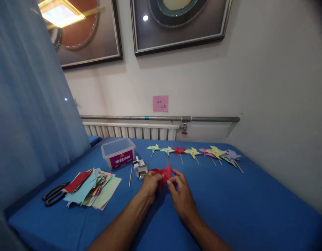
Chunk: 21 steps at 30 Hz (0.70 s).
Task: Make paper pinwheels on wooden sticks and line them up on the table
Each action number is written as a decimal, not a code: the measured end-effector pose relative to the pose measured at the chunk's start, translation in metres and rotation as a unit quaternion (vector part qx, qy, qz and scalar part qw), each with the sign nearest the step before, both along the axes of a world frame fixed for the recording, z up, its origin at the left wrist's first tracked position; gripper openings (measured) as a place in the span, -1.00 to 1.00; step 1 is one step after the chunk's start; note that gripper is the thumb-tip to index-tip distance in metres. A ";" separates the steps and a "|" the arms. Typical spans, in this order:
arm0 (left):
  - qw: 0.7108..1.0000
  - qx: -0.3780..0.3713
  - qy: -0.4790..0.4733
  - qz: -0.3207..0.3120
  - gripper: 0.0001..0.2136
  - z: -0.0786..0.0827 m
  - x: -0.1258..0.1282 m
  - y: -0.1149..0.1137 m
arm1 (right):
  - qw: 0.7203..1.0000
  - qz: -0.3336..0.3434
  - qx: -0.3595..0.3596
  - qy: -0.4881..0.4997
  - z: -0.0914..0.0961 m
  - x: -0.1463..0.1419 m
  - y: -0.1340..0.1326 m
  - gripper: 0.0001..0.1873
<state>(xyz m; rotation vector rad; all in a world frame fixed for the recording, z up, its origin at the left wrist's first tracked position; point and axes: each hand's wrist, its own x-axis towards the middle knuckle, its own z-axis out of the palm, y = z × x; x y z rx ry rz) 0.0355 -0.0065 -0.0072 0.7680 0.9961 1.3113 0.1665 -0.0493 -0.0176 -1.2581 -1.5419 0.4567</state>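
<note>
Between my hands, just above the blue-covered table, is a red paper pinwheel (pixel 165 175) with its points folded inward. My left hand (pixel 151 183) grips it from the left, the thumb pressed near its middle. On the other side, my right hand (pixel 180 191) pinches its right edge with thumb and fingertips. No stick shows on this pinwheel. Just beyond my left hand stand small open boxes (pixel 142 170), and a thin wooden stick (pixel 130 176) lies left of them.
A row of finished paper pinwheels on sticks (pixel 193 153) lies along the back right. At the left are a clear plastic tub (pixel 117 148) with a purple label, a pile of coloured paper (pixel 90 190) and black-handled scissors (pixel 55 195). A radiator (pixel 129 131) runs along the wall.
</note>
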 end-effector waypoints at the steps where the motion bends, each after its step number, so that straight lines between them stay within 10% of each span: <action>1: 1.000 -0.002 0.012 0.008 -0.78 0.001 0.001 -0.001 | 1.000 -0.003 -0.013 0.016 0.000 0.000 0.001 -0.75; 10: 0.997 -0.008 0.061 0.040 -0.82 0.003 0.006 -0.004 | 0.987 -0.020 -0.123 0.098 -0.004 0.002 0.015 -0.80; 21: 0.998 0.003 0.065 0.018 -0.82 0.002 0.004 -0.003 | 0.996 0.020 -0.069 0.058 -0.001 0.007 0.015 -0.82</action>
